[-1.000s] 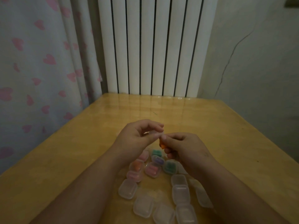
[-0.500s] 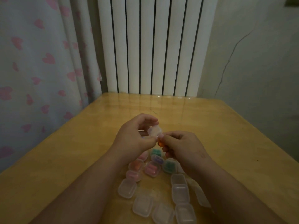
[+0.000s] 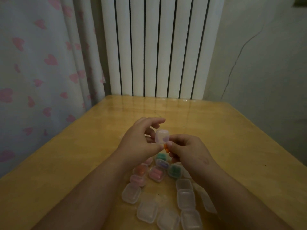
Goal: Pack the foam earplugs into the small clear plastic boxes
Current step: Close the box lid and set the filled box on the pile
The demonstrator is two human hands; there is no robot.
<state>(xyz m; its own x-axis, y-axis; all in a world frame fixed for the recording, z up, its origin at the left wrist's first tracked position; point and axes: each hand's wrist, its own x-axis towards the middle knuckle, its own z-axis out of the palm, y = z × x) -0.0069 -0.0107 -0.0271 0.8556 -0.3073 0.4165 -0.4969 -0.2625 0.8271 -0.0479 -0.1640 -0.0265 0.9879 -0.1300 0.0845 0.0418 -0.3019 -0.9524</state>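
Above the table my left hand [image 3: 141, 140] pinches a small clear plastic box [image 3: 162, 136], whose lid is swung up. My right hand [image 3: 187, 151] meets it from the right and pinches an orange foam earplug [image 3: 166, 148] just under the box. Below the hands, several closed boxes holding coloured earplugs [image 3: 157, 173] lie in a cluster: pink, orange, purple and green. Nearer to me stand several clear boxes with nothing visible inside [image 3: 185, 199].
The wooden table [image 3: 232, 138] runs back to a white ribbed radiator [image 3: 157, 47]. A curtain with pink hearts [image 3: 41, 63] hangs on the left. A cracked grey wall [image 3: 265, 63] stands on the right.
The clear box has come into plain sight between my hands and its lid has swung up. Both hands stayed in about the same spot, and the orange earplug is still in my right fingers.
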